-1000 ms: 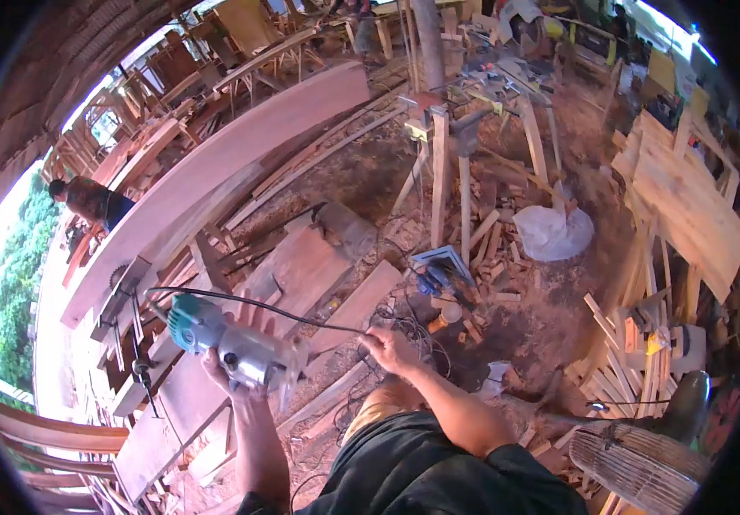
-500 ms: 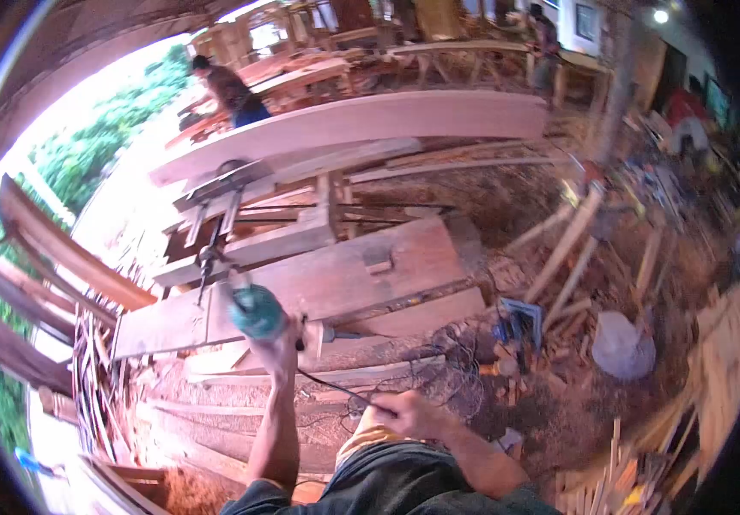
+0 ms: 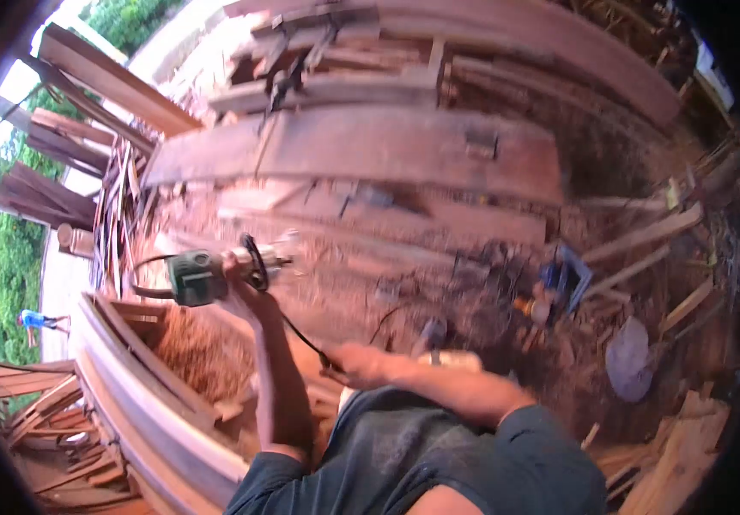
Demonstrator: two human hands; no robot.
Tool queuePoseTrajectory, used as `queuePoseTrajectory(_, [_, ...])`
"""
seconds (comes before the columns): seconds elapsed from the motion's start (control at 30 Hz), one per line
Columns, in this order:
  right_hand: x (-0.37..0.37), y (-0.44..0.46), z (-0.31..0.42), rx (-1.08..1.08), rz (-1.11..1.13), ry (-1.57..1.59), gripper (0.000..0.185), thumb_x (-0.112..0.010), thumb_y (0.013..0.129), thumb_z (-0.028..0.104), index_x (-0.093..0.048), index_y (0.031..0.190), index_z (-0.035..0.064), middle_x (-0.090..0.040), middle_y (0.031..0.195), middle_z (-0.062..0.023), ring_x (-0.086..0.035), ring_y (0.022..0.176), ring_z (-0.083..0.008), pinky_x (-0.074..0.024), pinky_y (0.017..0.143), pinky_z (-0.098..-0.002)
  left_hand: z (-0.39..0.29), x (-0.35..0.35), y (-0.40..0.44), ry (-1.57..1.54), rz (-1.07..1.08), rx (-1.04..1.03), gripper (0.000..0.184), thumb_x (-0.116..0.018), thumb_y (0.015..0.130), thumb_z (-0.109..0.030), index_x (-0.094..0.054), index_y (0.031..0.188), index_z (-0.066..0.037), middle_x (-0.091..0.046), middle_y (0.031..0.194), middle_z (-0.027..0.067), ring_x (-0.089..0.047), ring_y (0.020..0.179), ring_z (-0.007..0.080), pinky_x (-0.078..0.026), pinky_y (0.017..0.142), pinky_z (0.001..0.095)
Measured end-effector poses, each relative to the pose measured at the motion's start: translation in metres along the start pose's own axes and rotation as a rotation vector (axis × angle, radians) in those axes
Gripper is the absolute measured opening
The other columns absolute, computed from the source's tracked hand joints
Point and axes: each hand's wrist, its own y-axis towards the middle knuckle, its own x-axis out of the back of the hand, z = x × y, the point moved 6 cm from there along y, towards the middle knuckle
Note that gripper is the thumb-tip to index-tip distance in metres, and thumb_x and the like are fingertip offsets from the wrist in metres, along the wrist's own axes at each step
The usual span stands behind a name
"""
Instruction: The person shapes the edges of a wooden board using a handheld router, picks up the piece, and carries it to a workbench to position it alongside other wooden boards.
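My left hand grips a green corded power tool around its middle. The tool has a silver front end and a black ring-like part; its exact kind is not clear. My left arm holds it out over the littered ground, with its green body pointing left. Close to my waist, my right hand is closed on a black cord that slants up toward the tool. Past the tool lies a wide wooden board with a small dark block on it.
A clamp is fixed beside the wide board. Long planks lean at the left. Sawdust lies beside a long curved timber at lower left. A blue frame-like object and a pale sack lie at right.
My view has tilted down and turned left. The tool has swung from pointing at the board to lying sideways, lower and nearer me. My right hand still holds the cord.
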Motion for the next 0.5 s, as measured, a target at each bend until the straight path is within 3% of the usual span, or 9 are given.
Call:
queuePoseTrajectory(0.07, [0.056,0.003,0.052,-0.060,0.170,0.034,0.020,-0.064,0.096,0.024,-0.059,0.100,0.0051,-0.066,0.079,-0.0179,-0.067,0.071,-0.0357,-0.0527,0.065,-0.0449,-0.044,0.047,-0.012,0.301,-0.005,0.075,0.041,-0.081,0.084,-0.019,-0.063,0.113,0.003,-0.066,0.104,0.0064,-0.061,0.091,0.0150,-0.052,0.081,0.0304])
queuePoseTrajectory(0.13, [0.110,0.029,0.080,0.322,-0.149,-0.065,0.011,-0.065,0.092,0.011,-0.058,0.086,0.0044,-0.061,0.069,-0.0146,-0.066,0.062,-0.0323,-0.0504,0.056,-0.0429,-0.062,0.095,-0.018,0.544,0.068,0.096,0.042,-0.081,0.081,-0.015,-0.064,0.115,0.004,-0.067,0.103,0.0084,-0.063,0.087,0.0172,-0.053,0.079,0.0331])
queuePoseTrajectory(0.2, [0.138,0.082,0.090,0.417,-0.214,-0.173,0.024,-0.076,0.085,0.015,-0.057,0.076,0.0030,-0.058,0.063,-0.0142,-0.063,0.057,-0.0278,-0.0479,0.053,-0.0411,-0.072,0.137,-0.023,0.661,0.195,0.087,0.045,-0.082,0.079,-0.012,-0.063,0.117,0.004,-0.067,0.099,0.0078,-0.063,0.083,0.0184,-0.054,0.076,0.0347])
queuePoseTrajectory(0.23, [0.145,0.110,0.093,0.486,-0.255,-0.151,0.031,-0.081,0.084,0.020,-0.057,0.074,0.0027,-0.057,0.061,-0.0140,-0.061,0.054,-0.0267,-0.0469,0.052,-0.0405,-0.076,0.144,-0.033,0.626,0.240,0.443,0.050,-0.078,0.082,-0.021,-0.060,0.123,0.003,-0.068,0.106,0.0114,-0.066,0.089,0.0227,-0.055,0.080,0.0361])
queuePoseTrajectory(0.27, [0.137,0.138,0.084,0.484,-0.271,-0.177,0.044,-0.083,0.082,0.035,-0.056,0.071,0.0025,-0.055,0.058,-0.0137,-0.057,0.051,-0.0254,-0.0459,0.051,-0.0398,-0.075,0.157,-0.037,0.394,0.263,0.512,0.049,-0.074,0.085,-0.025,-0.059,0.124,0.002,-0.068,0.109,0.0130,-0.066,0.091,0.0242,-0.056,0.081,0.0375])
queuePoseTrajectory(0.3, [0.126,0.155,0.071,0.519,-0.308,-0.320,0.046,-0.080,0.084,0.041,-0.058,0.072,0.0034,-0.057,0.060,-0.0128,-0.055,0.048,-0.0242,-0.0456,0.049,-0.0382,-0.076,0.171,-0.041,0.158,0.281,0.573,0.049,-0.071,0.088,-0.028,-0.058,0.125,0.001,-0.067,0.113,0.0147,-0.067,0.094,0.0256,-0.057,0.083,0.0389])
queuePoseTrajectory(0.33, [0.095,0.168,0.043,0.350,-0.206,-0.333,0.044,-0.078,0.086,0.040,-0.059,0.072,0.0041,-0.057,0.060,-0.0118,-0.055,0.048,-0.0242,-0.0462,0.049,-0.0378,-0.078,0.182,-0.045,-0.075,0.302,0.628,0.049,-0.067,0.091,-0.032,-0.057,0.126,0.001,-0.066,0.116,0.0163,-0.067,0.096,0.0271,-0.058,0.084,0.0403])
queuePoseTrajectory(0.4, [0.021,0.171,-0.036,0.169,-0.136,-0.305,0.041,-0.071,0.094,0.040,-0.060,0.074,0.0066,-0.058,0.065,-0.0103,-0.058,0.056,-0.0240,-0.0497,0.056,-0.0381,-0.142,0.110,-0.047,-0.563,0.290,0.639,0.042,-0.055,0.098,-0.035,-0.057,0.127,-0.005,-0.064,0.123,0.0180,-0.066,0.106,0.0282,-0.059,0.089,0.0481])
queuePoseTrajectory(0.5, [-0.088,0.097,-0.055,0.026,0.019,-0.072,0.031,-0.059,0.100,0.033,-0.059,0.085,0.0051,-0.066,0.088,-0.0202,-0.064,0.084,-0.0419,-0.0521,0.074,-0.0478,-0.147,0.153,0.005,-0.469,-0.088,0.355,0.051,-0.066,0.089,-0.039,-0.057,0.128,-0.007,-0.065,0.122,0.0147,-0.065,0.109,0.0306,-0.059,0.090,0.0464])
